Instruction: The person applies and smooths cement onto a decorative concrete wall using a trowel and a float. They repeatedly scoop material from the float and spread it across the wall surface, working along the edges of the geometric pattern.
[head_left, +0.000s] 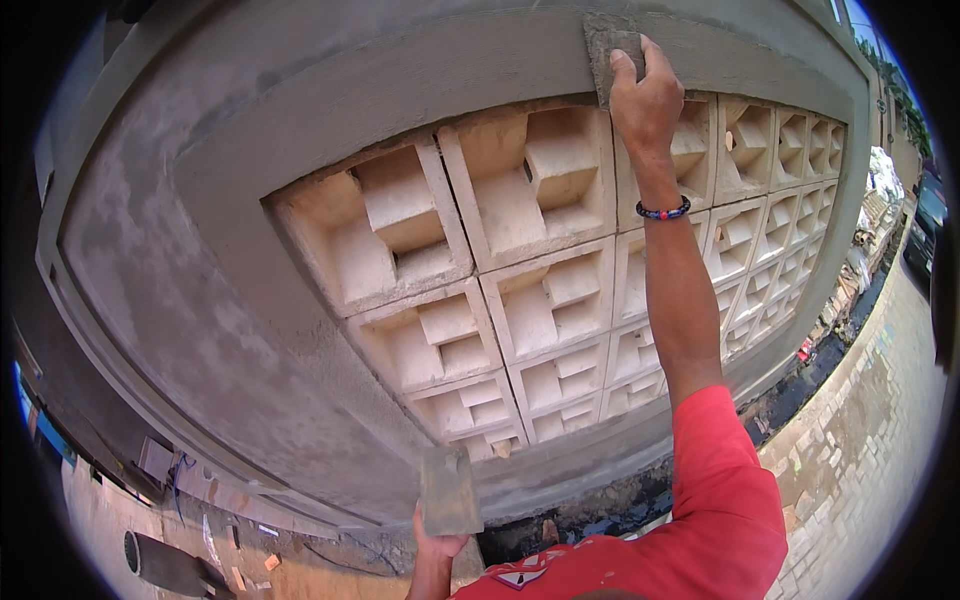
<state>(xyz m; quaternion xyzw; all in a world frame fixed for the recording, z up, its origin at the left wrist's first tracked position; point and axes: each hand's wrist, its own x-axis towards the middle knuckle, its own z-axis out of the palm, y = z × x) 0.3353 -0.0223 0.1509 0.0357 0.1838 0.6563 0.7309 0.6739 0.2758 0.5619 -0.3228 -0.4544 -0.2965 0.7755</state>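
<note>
My right arm reaches up in front of the wall. My right hand grips a small rectangular cement-coated float, pressed against the grey plaster band above the vent blocks. A row-and-column panel of cream vent blocks fills the opening below it. Low down, my left hand is closed under a flat rectangular plastering trowel with a worn grey face. That trowel stands near the panel's bottom left corner; its handle is hidden. Plaster around the blocks looks smooth, with darker patches on the left.
A dark wet gutter runs along the wall's foot. Paving blocks cover the ground at right, where a parked vehicle and piled sacks stand. A black cylindrical container lies at lower left among scattered debris.
</note>
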